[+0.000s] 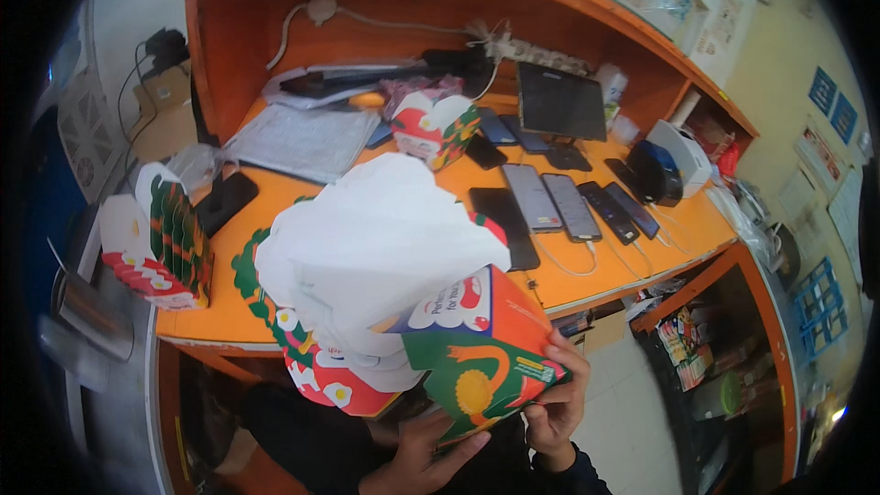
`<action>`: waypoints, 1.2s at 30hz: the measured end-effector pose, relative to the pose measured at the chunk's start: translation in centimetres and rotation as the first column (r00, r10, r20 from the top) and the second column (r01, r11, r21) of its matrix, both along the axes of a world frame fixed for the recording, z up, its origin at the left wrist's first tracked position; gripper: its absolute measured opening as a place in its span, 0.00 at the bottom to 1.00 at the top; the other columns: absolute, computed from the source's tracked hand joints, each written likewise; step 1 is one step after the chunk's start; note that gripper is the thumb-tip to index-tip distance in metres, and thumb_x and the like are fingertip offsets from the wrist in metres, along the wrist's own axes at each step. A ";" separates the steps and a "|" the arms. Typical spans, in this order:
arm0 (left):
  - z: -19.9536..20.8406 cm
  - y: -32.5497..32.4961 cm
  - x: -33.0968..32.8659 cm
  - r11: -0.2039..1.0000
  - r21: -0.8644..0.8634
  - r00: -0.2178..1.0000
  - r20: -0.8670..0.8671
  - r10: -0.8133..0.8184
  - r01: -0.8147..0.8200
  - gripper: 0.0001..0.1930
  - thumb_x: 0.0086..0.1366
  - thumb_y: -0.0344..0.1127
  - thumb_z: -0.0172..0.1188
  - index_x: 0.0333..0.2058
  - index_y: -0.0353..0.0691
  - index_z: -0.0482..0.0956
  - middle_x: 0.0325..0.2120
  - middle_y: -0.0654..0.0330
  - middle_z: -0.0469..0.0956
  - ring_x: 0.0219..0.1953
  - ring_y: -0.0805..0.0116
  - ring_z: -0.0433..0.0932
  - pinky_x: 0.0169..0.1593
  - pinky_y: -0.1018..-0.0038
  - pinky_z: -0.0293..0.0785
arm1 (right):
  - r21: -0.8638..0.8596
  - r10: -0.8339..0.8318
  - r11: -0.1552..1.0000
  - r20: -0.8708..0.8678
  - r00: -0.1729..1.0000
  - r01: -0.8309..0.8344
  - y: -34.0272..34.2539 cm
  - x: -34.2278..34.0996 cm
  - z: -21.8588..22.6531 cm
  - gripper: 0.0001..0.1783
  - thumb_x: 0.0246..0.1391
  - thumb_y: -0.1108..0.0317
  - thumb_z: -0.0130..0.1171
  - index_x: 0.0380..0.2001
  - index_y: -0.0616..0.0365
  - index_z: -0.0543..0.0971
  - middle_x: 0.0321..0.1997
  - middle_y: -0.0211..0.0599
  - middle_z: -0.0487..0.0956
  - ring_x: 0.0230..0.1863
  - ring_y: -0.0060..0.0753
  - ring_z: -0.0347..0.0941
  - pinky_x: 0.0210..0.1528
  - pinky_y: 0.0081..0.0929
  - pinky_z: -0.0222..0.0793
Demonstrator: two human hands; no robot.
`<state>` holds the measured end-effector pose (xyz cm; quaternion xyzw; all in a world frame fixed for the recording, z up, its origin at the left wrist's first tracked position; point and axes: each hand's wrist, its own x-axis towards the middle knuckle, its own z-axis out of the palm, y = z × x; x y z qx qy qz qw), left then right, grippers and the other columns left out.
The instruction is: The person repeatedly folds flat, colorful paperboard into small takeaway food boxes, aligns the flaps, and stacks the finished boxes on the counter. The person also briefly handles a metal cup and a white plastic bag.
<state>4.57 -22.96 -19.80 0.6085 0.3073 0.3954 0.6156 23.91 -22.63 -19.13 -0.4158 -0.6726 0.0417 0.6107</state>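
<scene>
Both hands hold a printed cardboard food box [495, 348], green and orange with food pictures, tilted in front of my body beyond the desk's near edge. My right hand [561, 394] grips its right lower side, thumb below and fingers on the printed face. Around the box's lower left edge is my left hand [429, 458], its thumb stretched along the bottom; some of its fingers are hidden. Just behind the box lie white-faced flat box blanks [367, 220] with scalloped, printed edges, overhanging the desk front. The box covers part of them.
Folded boxes stand at the desk's left end [158, 252] and at the back [433, 128]. Several phones [570, 206], some cabled, lie right of the blanks on the orange desk [683, 252]. A dark tablet [561, 101], papers [298, 142] and a white device [680, 156] sit farther back.
</scene>
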 end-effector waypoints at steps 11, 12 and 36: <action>2.4 2.6 -2.3 0.950 -0.204 0.957 0.215 -0.193 0.237 0.27 0.62 0.41 0.57 0.56 0.33 0.64 0.51 0.56 0.69 0.53 0.65 0.66 0.57 0.68 0.62 | 0.045 0.065 0.996 0.284 0.957 -0.081 1.1 1.1 2.2 0.18 0.43 0.47 0.66 0.19 0.43 0.70 0.49 0.32 0.74 0.57 0.42 0.64 0.65 0.56 0.47; 2.6 2.6 -2.4 0.920 -0.274 0.956 0.165 -0.243 0.281 0.26 0.63 0.42 0.55 0.56 0.34 0.64 0.51 0.56 0.70 0.53 0.65 0.67 0.57 0.68 0.62 | 0.047 0.066 0.995 0.299 0.952 -0.083 1.1 1.0 2.2 0.21 0.39 0.48 0.69 0.13 0.43 0.69 0.49 0.29 0.74 0.57 0.40 0.64 0.65 0.56 0.45; -0.5 2.3 1.2 0.999 0.008 0.985 0.163 -0.052 0.052 0.21 0.67 0.36 0.40 0.55 0.31 0.62 0.51 0.53 0.69 0.51 0.63 0.69 0.54 0.68 0.65 | 0.075 0.239 0.969 -0.062 0.969 -0.234 3.5 1.4 1.0 0.13 0.49 0.58 0.62 0.32 0.49 0.71 0.54 0.48 0.70 0.62 0.55 0.60 0.66 0.59 0.40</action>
